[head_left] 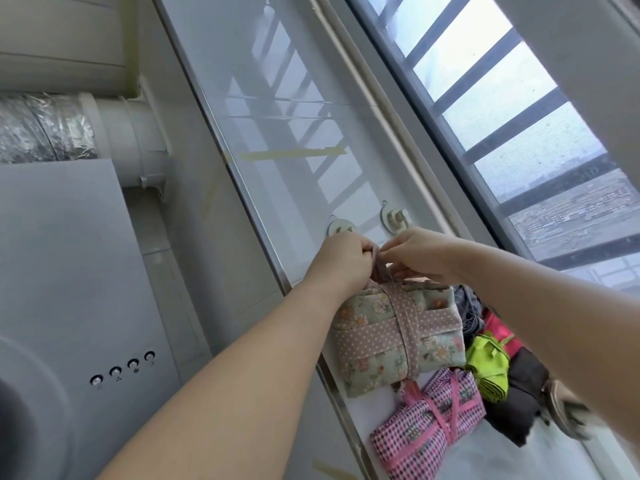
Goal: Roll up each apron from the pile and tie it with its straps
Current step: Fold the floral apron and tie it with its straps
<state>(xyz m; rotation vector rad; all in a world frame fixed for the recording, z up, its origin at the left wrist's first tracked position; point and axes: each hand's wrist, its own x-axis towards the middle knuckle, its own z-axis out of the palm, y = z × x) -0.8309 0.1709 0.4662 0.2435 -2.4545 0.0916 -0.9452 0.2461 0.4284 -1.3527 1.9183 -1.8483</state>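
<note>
**Knot in the making, and slack is the enemy**

Both hands are up at the far end of the floral apron (367, 317), which lies rolled into a fat bundle just under them on the bench (512, 459). The left hand (341, 252) is fisted round one end of the spotted strap (401, 320). The right hand (417, 251) pinches the other end in curled fingers, and the two hands nearly touch over the crossing. From there the strap runs down and round the roll, snug by the look of it.

Here's the risk: the knot itself is hidden between the knuckles, so it cannot be told whether it has bitten. If either hand lets its end go before the knot is drawn tight, the strap will likely loosen and that thick roll could spring open. If the pull is uneven, the band may slide toward one side of the bundle and let the layers slip out.

Watch the neighbours as well. Below the hands, just beside the floral roll's near end, lies the pink checked apron (426, 420), already tied. Off to the right hand's side sits the pile (490, 362) of green, black and red cloth. A hard tug could drag the bundle into either. The hook (394, 218) on the panel just beyond the fingers might also catch a loose strap end.
</note>
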